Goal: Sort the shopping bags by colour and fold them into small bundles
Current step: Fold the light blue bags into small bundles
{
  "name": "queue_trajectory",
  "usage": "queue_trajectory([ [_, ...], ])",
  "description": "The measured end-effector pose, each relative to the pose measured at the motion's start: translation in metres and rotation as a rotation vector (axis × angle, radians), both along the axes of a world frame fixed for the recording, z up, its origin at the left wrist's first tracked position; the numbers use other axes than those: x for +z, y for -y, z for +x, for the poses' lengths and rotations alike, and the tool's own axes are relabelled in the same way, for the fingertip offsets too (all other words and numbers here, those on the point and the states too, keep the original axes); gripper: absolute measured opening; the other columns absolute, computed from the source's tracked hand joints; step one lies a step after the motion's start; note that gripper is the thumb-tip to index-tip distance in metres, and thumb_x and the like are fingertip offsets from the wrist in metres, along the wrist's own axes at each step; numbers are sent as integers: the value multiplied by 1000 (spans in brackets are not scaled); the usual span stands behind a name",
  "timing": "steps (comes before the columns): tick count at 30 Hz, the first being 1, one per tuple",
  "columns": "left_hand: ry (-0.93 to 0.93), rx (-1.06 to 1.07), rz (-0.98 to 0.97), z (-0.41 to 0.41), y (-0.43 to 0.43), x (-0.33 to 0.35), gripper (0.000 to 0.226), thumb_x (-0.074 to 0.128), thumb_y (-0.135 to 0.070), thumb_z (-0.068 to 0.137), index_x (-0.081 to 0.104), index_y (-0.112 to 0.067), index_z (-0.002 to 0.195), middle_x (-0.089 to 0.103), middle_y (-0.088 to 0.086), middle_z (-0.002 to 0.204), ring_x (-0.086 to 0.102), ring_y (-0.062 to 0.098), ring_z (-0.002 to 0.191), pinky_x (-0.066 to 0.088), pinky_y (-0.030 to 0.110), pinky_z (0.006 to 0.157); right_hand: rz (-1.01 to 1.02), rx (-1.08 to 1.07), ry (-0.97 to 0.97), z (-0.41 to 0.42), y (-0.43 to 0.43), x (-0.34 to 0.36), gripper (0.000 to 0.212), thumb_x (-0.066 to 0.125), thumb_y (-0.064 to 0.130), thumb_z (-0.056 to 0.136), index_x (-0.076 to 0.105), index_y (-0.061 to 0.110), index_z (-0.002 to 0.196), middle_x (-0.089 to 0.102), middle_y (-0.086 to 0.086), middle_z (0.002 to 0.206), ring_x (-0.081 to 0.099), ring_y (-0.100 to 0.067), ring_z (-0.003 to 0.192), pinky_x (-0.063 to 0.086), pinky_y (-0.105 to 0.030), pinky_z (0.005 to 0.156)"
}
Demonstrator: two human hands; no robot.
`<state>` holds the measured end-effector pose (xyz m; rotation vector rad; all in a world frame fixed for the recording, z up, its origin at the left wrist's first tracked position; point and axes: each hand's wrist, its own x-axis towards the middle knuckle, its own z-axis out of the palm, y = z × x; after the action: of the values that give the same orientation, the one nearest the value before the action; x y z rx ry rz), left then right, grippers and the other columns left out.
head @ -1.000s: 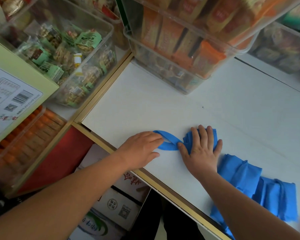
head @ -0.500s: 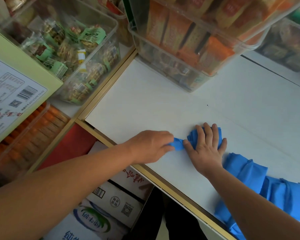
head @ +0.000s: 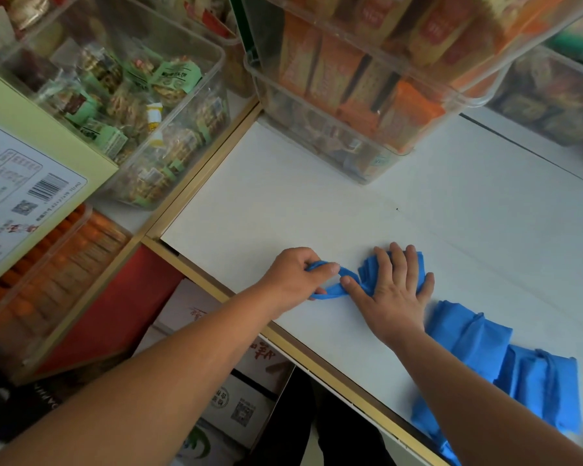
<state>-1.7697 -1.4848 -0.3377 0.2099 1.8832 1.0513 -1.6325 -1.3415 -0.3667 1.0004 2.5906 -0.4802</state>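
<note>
Blue bags lie crumpled nearest to the person, by the front edge of the white table, partly under the right forearm. Just beyond, the blue shopping bag in work is pinned by the right hand, flat with straight fingers on its folded body. The left hand curls around the handle loop. Half a second ago this hand was pushed against the bundle; now it has drawn back and the loop is stretched out again, so I judge the handle is not yet tucked in. The bag's long axis follows the table edge, handle pointing left. Behind stand clear snack bins.
</note>
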Motion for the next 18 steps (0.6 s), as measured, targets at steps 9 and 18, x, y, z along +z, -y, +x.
queue_trajectory([
  [9, -44, -61, 24, -3, 12, 1, 24, 65, -32, 100, 66, -9, 94, 67, 0, 80, 74, 6, 74, 53, 17, 67, -27, 37, -4, 3, -5, -1, 79, 23, 75, 95, 11, 30, 159, -7, 7, 168, -28, -13, 151, -11, -56, 122],
  [18, -262, -111, -259, 7, -6, -1, 41, 45, -51, 103, 57, -14, 89, 65, -1, 71, 70, 8, 55, 61, 47, 73, -249, -216, -368, 12, -26, 21, 46, 52, 27, 105, 48, 43, 147, 8, 1, 168, 11, -23, 154, 29, -50, 121],
])
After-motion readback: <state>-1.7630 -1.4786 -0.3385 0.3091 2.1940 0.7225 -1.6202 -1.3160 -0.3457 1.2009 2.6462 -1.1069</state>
